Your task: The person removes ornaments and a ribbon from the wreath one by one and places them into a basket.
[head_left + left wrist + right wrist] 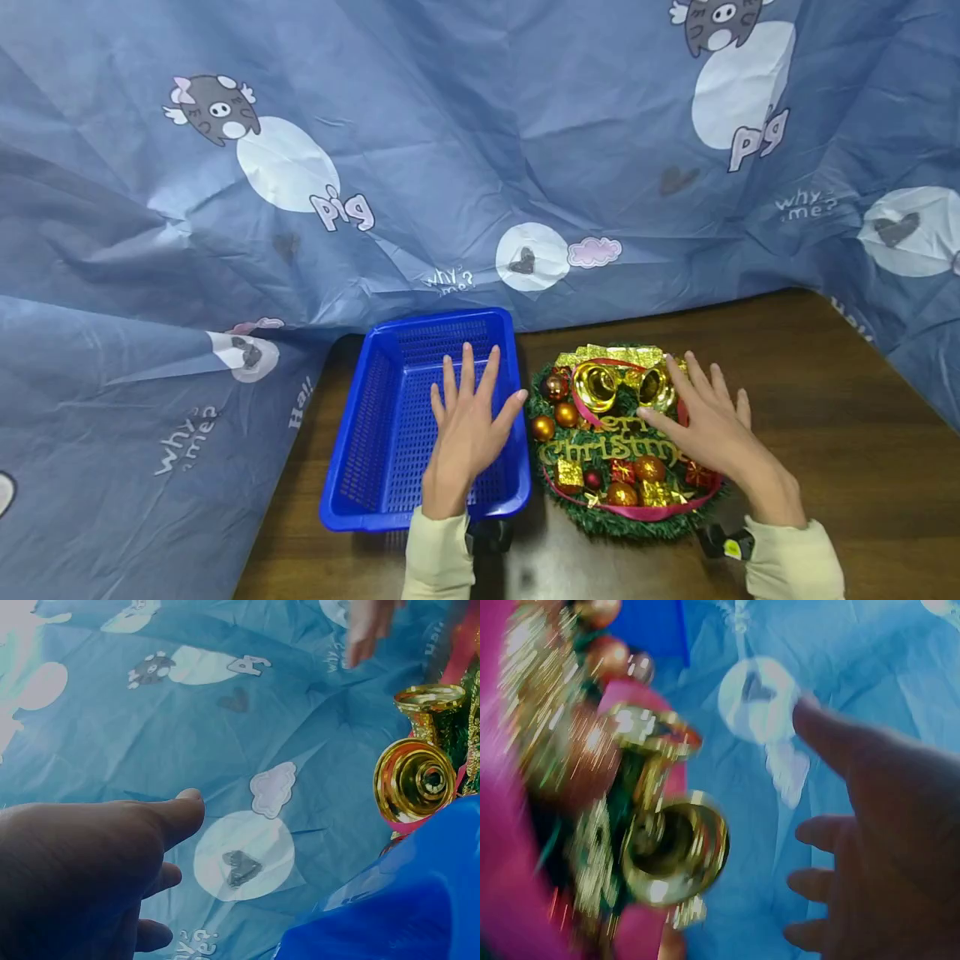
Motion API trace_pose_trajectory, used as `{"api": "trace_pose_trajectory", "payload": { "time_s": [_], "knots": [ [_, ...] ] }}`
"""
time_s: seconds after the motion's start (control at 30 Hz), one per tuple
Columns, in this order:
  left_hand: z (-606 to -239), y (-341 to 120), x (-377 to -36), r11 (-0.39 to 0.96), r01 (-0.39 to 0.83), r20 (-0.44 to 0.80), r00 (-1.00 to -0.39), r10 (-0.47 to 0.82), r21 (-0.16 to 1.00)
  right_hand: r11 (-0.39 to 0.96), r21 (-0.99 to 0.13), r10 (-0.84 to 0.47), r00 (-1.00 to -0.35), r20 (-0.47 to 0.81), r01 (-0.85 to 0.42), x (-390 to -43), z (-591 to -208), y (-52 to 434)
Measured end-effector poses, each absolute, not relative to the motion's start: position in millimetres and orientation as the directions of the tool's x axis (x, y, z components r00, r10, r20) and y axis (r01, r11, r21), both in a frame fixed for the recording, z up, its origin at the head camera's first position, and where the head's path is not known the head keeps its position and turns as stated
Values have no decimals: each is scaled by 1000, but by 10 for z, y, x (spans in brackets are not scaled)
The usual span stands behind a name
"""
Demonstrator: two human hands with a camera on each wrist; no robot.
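My left hand hovers over the right side of a blue plastic basket, its fingers spread and straight. Over the right part of a Christmas wreath is my right hand, also with spread fingers and nothing in its grasp. Two gold bells sit near the wreath's top, above gold "Merry Christmas" lettering. Orange baubles, small wrapped gift boxes and a red ribbon decorate it. In the right wrist view the bells appear close to the right hand, blurred. The right fingers hide part of the lettering.
The basket and wreath lie side by side on a dark wooden table. A blue cloth printed with cartoon pigs hangs behind and along the left. Slots perforate the basket's walls and floor.
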State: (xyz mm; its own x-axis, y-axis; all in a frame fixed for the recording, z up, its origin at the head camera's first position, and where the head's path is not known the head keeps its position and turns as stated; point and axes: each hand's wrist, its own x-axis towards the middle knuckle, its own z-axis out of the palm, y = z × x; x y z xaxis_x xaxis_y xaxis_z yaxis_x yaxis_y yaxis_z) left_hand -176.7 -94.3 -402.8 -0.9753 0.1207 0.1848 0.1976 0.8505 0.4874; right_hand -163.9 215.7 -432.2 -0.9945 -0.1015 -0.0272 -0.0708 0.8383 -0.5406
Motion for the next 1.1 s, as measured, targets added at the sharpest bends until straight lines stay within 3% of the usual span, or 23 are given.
{"api": "trace_pose_trajectory", "payload": {
  "time_s": [0.3, 0.63, 1.1],
  "knots": [
    [-4010, -996, -1738, 844, 179, 172, -979, 105, 505, 810, -585, -177, -968, -178, -40, -1402, -4701, 2534],
    [-3981, -1002, -1738, 838, 182, 154, -981, 119, 514, 757, -653, -199, -961, -192, -26, -1307, -4908, 2702],
    [-3970, -830, -1746, 825, 258, 161, -966, 203, 504, 788, -614, -195, -963, -188, -40, -1264, -5153, 2739]
  ]
}}
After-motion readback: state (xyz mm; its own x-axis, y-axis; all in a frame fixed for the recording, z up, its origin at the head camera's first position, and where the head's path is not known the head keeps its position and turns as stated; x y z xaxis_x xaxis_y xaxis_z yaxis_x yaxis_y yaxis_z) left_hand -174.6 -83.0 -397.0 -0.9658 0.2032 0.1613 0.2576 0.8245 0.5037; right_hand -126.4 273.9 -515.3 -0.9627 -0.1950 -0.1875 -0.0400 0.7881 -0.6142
